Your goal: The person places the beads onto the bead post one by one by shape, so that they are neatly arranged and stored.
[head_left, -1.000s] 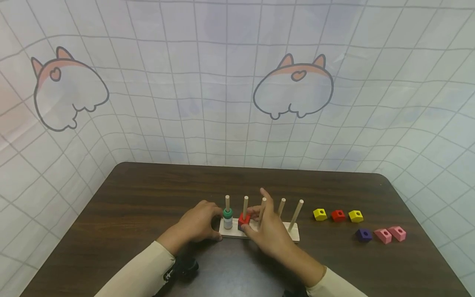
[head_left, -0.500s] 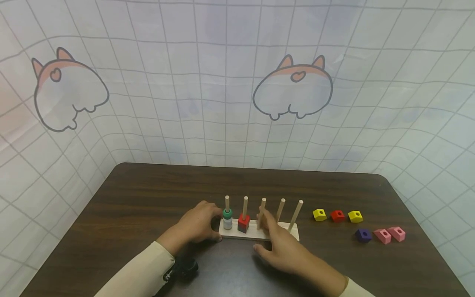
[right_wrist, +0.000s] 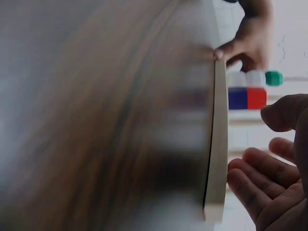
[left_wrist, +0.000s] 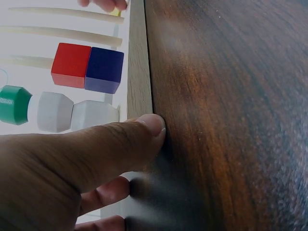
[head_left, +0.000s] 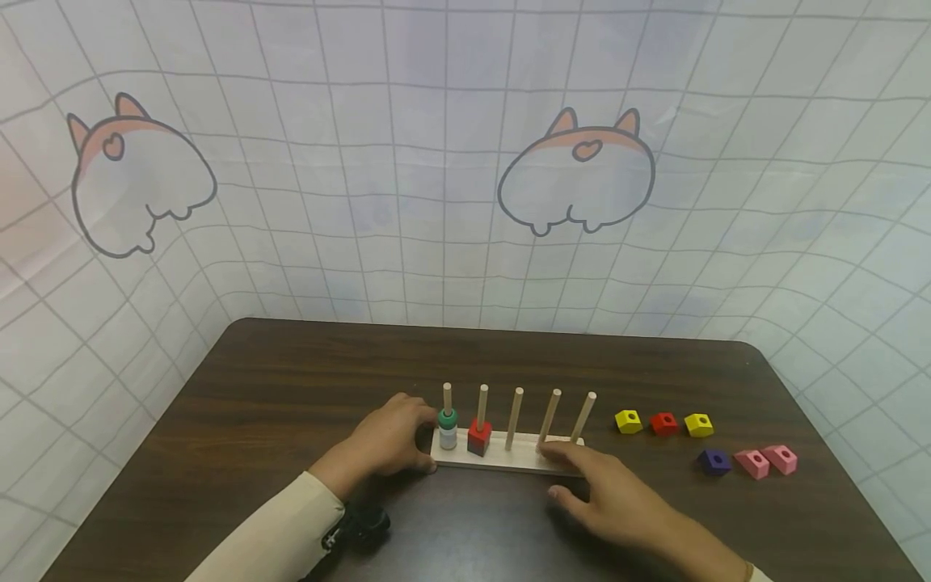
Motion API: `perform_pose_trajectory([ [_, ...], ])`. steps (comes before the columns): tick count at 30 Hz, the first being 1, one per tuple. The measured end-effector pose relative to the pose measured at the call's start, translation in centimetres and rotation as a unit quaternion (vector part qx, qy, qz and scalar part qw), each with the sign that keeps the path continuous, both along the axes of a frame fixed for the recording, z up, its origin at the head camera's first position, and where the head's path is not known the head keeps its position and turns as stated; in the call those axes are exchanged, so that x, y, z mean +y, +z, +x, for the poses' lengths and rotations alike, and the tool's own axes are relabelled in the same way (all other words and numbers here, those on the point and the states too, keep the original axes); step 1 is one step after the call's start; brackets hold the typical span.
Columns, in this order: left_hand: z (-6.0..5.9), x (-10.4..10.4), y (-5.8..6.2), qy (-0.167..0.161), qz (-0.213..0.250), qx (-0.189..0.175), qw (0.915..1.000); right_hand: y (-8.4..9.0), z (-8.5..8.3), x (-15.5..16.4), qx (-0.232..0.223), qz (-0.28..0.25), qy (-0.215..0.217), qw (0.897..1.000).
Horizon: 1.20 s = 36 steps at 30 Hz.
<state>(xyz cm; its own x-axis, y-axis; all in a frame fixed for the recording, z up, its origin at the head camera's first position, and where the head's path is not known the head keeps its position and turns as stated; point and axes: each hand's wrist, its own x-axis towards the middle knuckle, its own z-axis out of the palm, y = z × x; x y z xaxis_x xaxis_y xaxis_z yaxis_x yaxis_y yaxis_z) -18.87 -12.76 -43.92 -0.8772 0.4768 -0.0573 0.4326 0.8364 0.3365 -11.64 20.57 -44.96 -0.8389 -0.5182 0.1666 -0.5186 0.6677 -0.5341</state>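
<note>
A pale wooden peg board (head_left: 502, 459) with several upright pegs lies across the table. My left hand (head_left: 385, 436) grips its left end, the thumb (left_wrist: 153, 124) against the front edge. On the leftmost peg a green bead (head_left: 447, 418) tops two white beads (left_wrist: 54, 111). The second peg carries a red block (left_wrist: 72, 65) above a dark blue block (left_wrist: 104, 70). The other pegs are bare. My right hand (head_left: 618, 495) is over the board's right end, thumb and fingers apart, holding nothing; whether it touches the board I cannot tell.
Right of the board sit two yellow blocks (head_left: 629, 421) with a red block (head_left: 664, 423) between them. Nearer me lie a dark blue block (head_left: 716, 461) and two pink blocks (head_left: 752, 463). A patterned cloth (head_left: 451, 267) hangs behind the dark wooden table (head_left: 327, 356).
My right hand has let go of the red block on the second peg and moved right along the board. The left hand stays at the board's left end.
</note>
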Motion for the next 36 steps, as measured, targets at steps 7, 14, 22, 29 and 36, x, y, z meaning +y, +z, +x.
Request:
perform_pose_trajectory([
  [7,-0.1,0.0,0.0,0.002,0.0,-0.001,1.0,-0.2,0.4,3.1,0.061,0.005,-0.019,0.998],
  [14,0.0,0.1,0.1,0.001,0.002,-0.004,1.0,0.5,0.6,6.5,0.085,0.024,-0.094,0.992],
  [22,0.1,0.1,0.2,0.003,-0.001,-0.004,1.0,1.0,0.7,10.9,0.095,0.036,-0.157,0.982],
  [29,0.2,0.1,0.3,0.001,0.001,-0.002,1.0,0.4,0.7,14.6,0.123,0.046,-0.178,0.975],
  [36,0.1,0.1,0.3,0.002,0.0,-0.002,1.0,-0.1,0.8,16.7,0.098,0.056,-0.191,0.975],
])
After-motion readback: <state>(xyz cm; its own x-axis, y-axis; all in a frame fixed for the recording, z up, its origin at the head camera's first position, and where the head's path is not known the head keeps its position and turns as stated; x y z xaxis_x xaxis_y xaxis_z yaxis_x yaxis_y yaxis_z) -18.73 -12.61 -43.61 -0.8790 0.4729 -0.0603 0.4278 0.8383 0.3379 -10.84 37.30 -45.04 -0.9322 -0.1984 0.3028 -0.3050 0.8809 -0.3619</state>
